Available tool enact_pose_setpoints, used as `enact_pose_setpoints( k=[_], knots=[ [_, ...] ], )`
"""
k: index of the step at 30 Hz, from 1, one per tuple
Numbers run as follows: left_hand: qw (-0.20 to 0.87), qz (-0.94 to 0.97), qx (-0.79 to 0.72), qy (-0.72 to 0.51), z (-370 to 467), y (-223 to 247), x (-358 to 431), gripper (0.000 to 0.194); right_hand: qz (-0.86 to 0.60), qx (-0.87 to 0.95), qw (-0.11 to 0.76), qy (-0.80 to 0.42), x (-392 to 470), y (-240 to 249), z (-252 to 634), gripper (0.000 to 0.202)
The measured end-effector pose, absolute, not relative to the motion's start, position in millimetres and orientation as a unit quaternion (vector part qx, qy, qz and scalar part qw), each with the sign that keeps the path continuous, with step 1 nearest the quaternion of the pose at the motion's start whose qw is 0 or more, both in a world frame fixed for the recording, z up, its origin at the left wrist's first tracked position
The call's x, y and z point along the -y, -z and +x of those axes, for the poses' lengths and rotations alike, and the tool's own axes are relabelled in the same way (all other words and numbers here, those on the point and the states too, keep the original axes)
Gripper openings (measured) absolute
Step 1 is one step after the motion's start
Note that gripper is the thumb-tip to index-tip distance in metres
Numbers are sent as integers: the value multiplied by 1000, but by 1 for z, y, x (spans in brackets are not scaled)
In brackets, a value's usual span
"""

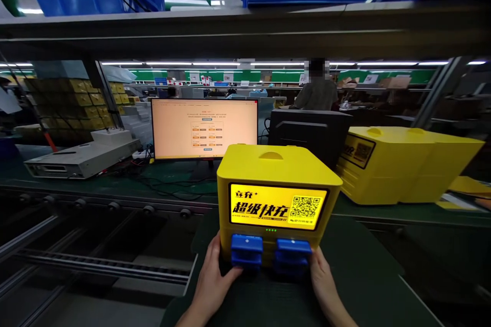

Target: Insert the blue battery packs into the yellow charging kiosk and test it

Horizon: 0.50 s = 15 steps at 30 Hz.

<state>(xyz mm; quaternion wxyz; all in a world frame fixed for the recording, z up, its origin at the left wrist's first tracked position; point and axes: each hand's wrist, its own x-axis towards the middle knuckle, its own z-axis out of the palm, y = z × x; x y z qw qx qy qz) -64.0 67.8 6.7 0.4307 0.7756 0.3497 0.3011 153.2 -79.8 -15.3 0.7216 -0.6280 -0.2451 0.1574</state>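
Yellow charging station (279, 184) at the counter's (364, 276) near edge, both hands (213, 278) (324, 278) cupping its lower corners beside two blue modules (246, 251) (293, 254); even, level pressure advisable.

Both hands reach forward, left hand (213, 278) and right hand (321, 278), fingers curled inward, palms facing.
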Motion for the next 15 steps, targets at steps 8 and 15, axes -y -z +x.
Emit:
enact_pose_setpoints(
  k=[8, 15],
  knots=[
    [489, 696, -363, -379, -52, -19, -58, 86, -610, 254, 733, -160, 78, 16, 153, 63],
    [521, 670, -351, -395, -48, -21, -66, 91, -608, 265, 728, -175, 79, 14, 154, 65]
  ],
)
